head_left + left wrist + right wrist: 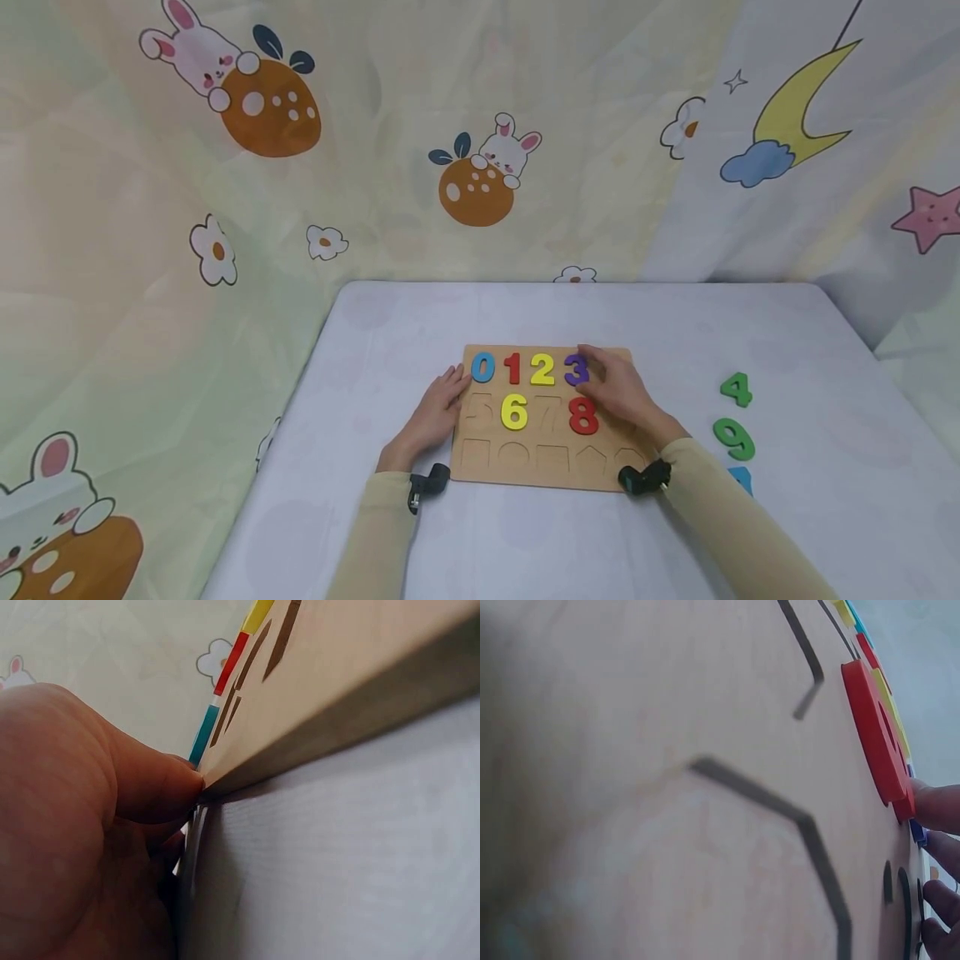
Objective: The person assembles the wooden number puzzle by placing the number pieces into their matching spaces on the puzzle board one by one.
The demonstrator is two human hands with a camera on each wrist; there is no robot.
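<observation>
A purple 3 sits pinched between thumb and forefinger of the right hand. The left hand, fingers extended, touches the wooden board at its left edge.

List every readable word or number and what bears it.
"0": blue piece
"1": upper red piece
"2": upper yellow piece
"3": purple piece
"4": upper green piece
"5": left board recess
"6": lower yellow piece
"7": right board recess
"8": lower red piece
"9": lower green piece
Half-hidden blue shape: unreadable.
</observation>
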